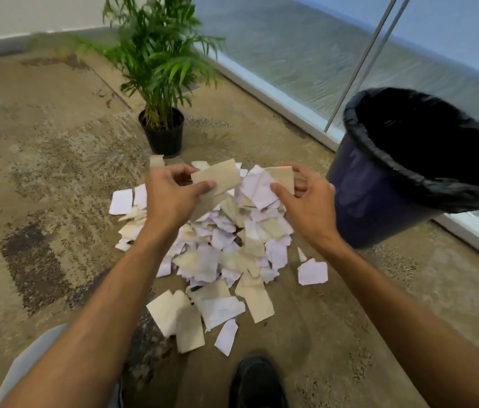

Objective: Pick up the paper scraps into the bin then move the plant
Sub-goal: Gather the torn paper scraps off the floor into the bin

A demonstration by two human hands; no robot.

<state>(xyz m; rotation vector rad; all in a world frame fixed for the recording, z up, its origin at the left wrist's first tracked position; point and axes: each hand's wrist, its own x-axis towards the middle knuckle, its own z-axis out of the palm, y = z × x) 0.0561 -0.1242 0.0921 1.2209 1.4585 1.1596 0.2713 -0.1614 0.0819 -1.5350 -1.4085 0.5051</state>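
The scrap-clearing step is underway: the left hand (173, 192) pinches a tan scrap (217, 178), the right hand (306, 198) grips a small bunch (273, 181), fingers curled, above the pile (220, 248) on the floor. Next, both handfuls must swing right over the bin (379, 201); the plant (161, 83) waits behind.

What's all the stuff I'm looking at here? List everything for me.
paper scraps: one big pile, too many to count, white, lilac and tan, on the carpet in front of the person
bin: one, dark blue with a black liner, right of the pile, by the window
plant: one, green fronds in a black pot, behind the pile
carpet: one, mottled beige and brown
window: frosted glass panels, top right, with a metal bar
shoe: one, black, bottom centre
left hand: holds a tan scrap above the pile
right hand: holds tan and white scraps above the pile
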